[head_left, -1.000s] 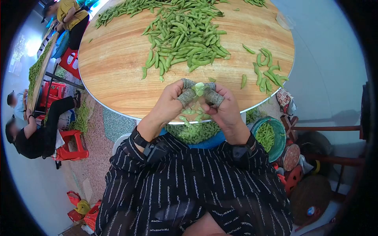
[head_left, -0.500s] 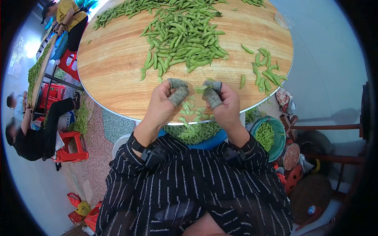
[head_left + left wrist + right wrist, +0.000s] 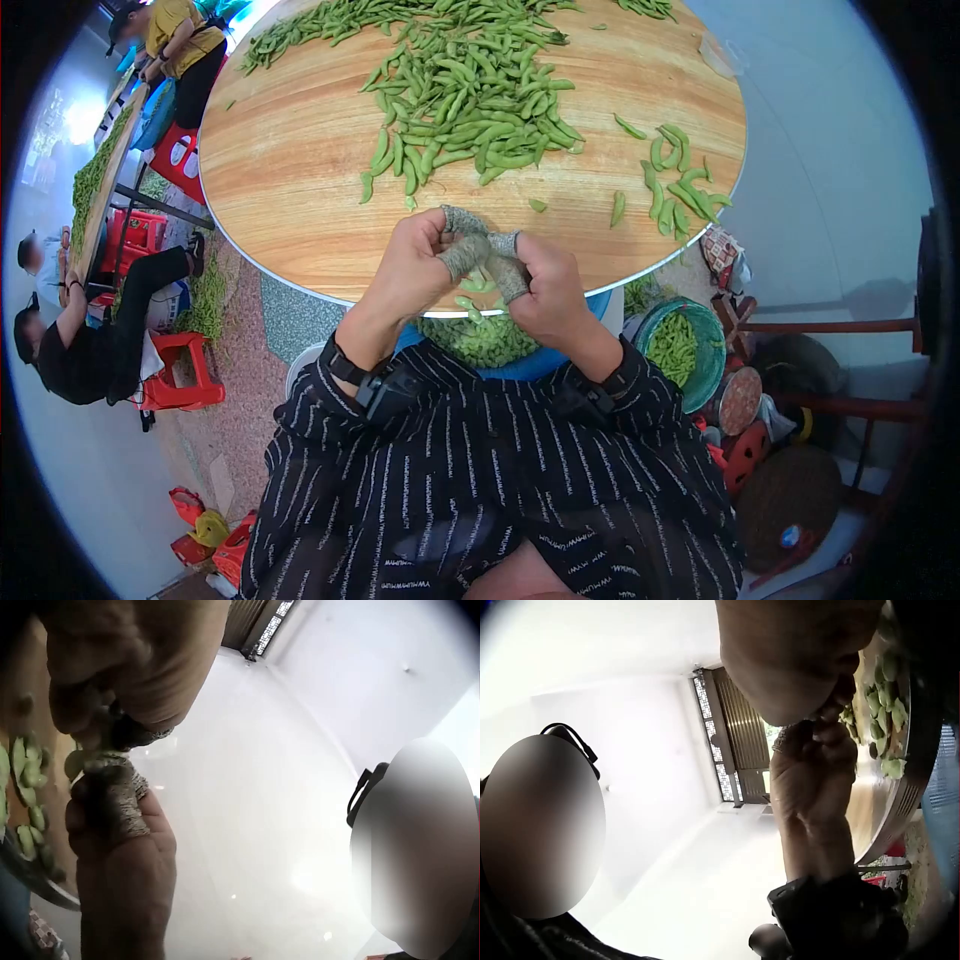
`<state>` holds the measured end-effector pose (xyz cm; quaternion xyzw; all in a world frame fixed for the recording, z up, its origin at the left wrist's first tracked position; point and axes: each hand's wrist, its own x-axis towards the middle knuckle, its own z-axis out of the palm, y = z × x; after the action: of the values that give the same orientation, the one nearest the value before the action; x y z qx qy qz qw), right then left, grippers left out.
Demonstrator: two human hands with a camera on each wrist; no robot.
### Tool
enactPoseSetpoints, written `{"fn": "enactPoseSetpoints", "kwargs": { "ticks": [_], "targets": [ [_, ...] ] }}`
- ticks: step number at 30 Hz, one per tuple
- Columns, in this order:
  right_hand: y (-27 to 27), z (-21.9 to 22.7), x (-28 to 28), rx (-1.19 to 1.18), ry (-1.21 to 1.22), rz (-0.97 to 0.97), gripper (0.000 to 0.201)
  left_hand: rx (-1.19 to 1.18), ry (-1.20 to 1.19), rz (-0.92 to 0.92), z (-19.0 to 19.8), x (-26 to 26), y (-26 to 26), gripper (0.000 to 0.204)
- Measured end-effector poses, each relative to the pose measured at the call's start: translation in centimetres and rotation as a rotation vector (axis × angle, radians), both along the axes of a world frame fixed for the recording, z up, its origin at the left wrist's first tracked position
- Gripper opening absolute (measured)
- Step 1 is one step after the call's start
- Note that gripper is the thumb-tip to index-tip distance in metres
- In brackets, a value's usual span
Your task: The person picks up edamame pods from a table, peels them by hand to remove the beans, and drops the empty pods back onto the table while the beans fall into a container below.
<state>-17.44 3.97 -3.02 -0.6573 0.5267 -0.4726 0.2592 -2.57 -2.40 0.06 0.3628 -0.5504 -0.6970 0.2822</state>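
Observation:
Over the near edge of the round wooden table (image 3: 290,220), my left hand (image 3: 410,262) and right hand (image 3: 550,290) meet fingertip to fingertip. Grey knit sleeves cover the thumb and forefinger of each. Between them they pinch a green soybean pod (image 3: 74,764), mostly hidden by the fingers; a bit of it shows in the left wrist view. Loose shelled beans (image 3: 467,302) lie just below the hands at the table edge. Under that edge, a blue basin (image 3: 545,362) holds many shelled beans (image 3: 480,342). Beyond the hands spreads a large heap of pods (image 3: 480,105).
A smaller group of pods (image 3: 683,190) lies at the table's right, and a green piece (image 3: 538,205) lies near my right hand. On the floor to the right stands a green bucket (image 3: 712,345) of pods. Red stools (image 3: 180,375) and other people sit at left.
My hands held a split pod together, then parted, the right keeping a green husk. Now the right hand has come left to meet the left hand again. A green piece shows on the table.

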Motion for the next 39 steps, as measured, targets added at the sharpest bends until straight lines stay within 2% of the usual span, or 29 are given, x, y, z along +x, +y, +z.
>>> {"fn": "enactPoseSetpoints", "kwargs": {
  "ticks": [3,5,6,8,9,11,15,16,17,18,19,20,21,24,26,28,30,31,33,35,36,37,38,39],
  "targets": [
    [-0.6,-0.1,0.0,0.037,-0.063,0.033,0.021,0.013,0.111,0.049,-1.1,0.1,0.0,0.013],
    [-0.7,-0.5,0.2,0.240,-0.433,0.087,0.016,0.042,0.207,0.075,-2.3,0.0,0.1,0.015],
    [-0.8,-0.2,0.1,0.238,-0.430,0.094,0.016,0.079,0.302,0.095,-2.6,-0.1,0.3,0.016],
    [-0.7,0.5,-0.1,0.457,-0.818,0.114,0.013,0.067,0.323,0.141,-2.5,-0.4,1.1,0.017],
    [-0.7,0.5,-0.2,0.457,-0.816,0.118,0.013,0.056,0.346,0.178,-2.4,-0.6,1.4,0.018],
    [-0.6,0.3,-0.4,0.518,-1.017,0.107,0.014,-0.040,0.312,0.213,-3.1,-1.0,2.0,0.017],
    [-0.4,0.3,-0.6,0.562,-0.974,0.079,0.014,-0.302,0.155,0.244,-2.9,-1.5,1.9,0.016],
    [-0.4,0.4,-0.8,0.537,-0.875,0.123,0.017,-0.301,0.157,0.240,-2.5,-1.4,1.6,0.016],
    [-0.4,0.5,-1.0,0.511,-0.776,0.166,0.020,-0.179,0.140,0.196,-1.9,-0.9,1.2,0.016],
    [-0.4,0.6,-0.8,0.509,-0.776,0.165,0.020,-0.059,0.121,0.153,-1.6,-0.6,0.9,0.016],
    [-0.5,0.8,-0.6,0.360,-0.678,0.103,0.025,-0.062,0.121,0.152,-1.8,-0.4,0.8,0.016],
    [-0.6,1.1,-0.4,0.212,-0.577,0.042,0.031,0.058,0.249,0.170,-2.2,-0.3,0.6,0.015],
    [-0.5,1.5,-0.5,0.209,-0.576,0.044,0.031,0.178,0.376,0.186,-2.5,-0.2,0.5,0.014],
    [0.0,2.4,-0.7,0.148,-0.469,-0.059,0.039,0.277,0.472,0.211,-2.5,-0.1,0.3,0.010],
    [0.1,2.4,-0.7,0.085,-0.339,0.008,0.041,0.329,0.496,0.217,-2.2,-0.3,0.5,0.012],
    [-0.1,1.8,-0.2,0.137,-0.427,0.058,0.039,0.378,0.522,0.223,-2.2,-0.3,0.5,0.014],
    [-0.1,1.6,-0.1,0.188,-0.513,0.119,0.038,0.308,0.390,0.046,-2.5,-0.1,0.6,0.021],
    [0.0,1.6,-0.4,0.171,-0.464,0.110,0.036,0.302,0.391,0.054,-2.2,-0.2,0.9,0.021],
    [0.0,1.6,-0.7,0.161,-0.417,0.109,0.034,0.052,0.138,0.051,-1.6,-1.1,2.2,0.026],
    [-0.1,2.2,-0.8,0.266,-0.429,0.259,0.029,0.038,0.128,0.087,-2.9,-0.9,2.2,0.028],
    [-0.2,2.4,-1.2,0.263,-0.428,0.260,0.029,-0.069,0.094,0.075,-3.1,-0.7,2.2,0.027],
    [-0.4,2.5,-1.8,0.231,-0.419,0.180,0.030,-0.174,0.061,0.061,-3.2,-0.5,2.2,0.026],
    [-0.4,2.6,-2.6,0.204,-0.409,0.099,0.031,-0.173,0.061,0.061,-3.0,-0.3,2.2,0.026],
    [-0.5,2.8,-3.8,0.154,-0.258,-0.035,0.030,-0.326,0.042,0.043,-2.6,-0.1,2.3,0.025]
  ]
}}
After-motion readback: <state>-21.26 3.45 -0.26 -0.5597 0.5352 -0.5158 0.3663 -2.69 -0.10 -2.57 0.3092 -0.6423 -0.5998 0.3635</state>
